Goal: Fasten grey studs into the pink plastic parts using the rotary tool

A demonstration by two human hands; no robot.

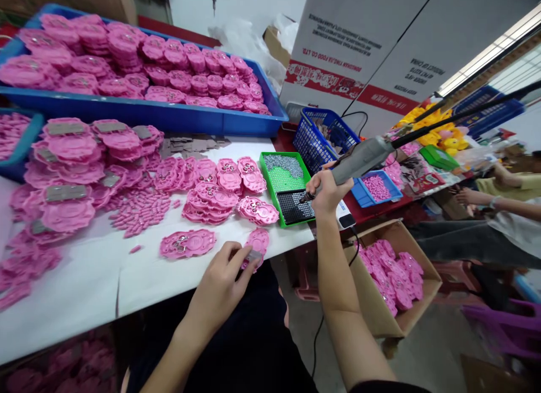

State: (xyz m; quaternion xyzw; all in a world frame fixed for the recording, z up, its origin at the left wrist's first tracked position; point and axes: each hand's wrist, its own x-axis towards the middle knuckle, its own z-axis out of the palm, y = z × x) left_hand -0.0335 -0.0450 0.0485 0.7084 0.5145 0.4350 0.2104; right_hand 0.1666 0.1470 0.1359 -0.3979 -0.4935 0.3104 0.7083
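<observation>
Lying at the front edge of the white-covered table (pixel 169 280), a pink plastic casing (pixel 258 240) bears a small grey plate (pixel 253 255) at its near end. The left hand (pixel 220 277), reached forward with the wrist slightly bent, pinches this plate between thumb and index finger, the other fingers curled beneath. The right hand (pixel 327 193), arm extended forward, wraps its fingers around a grey handheld screwdriver (pixel 359 159); the bit slants down to the black perforated insert (pixel 291 206) of a green tray (pixel 275 182) containing loose screws (pixel 283 163). Whether bit and insert touch cannot be told. To the left of the casing lies a second pink shell (pixel 187 244); beyond are stacked shells, some topped with grey plates, and a heap of small pink pieces (pixel 141 210). A long blue bin (pixel 169 111) of stacked pink parts stands behind, and a blue basket (pixel 313 139) stands beyond the tray. Below right, an open cardboard box (pixel 367 291) holds more pink parts; co-workers' arms (pixel 486 200) appear at far right. White cartons (pixel 363 49) with red bands carry "DONGSHAN YINGJIA FOOD CO. LTD.", "PRODUCT OF CHINA" and "KEEP FROZEN", plus Chinese characters.
</observation>
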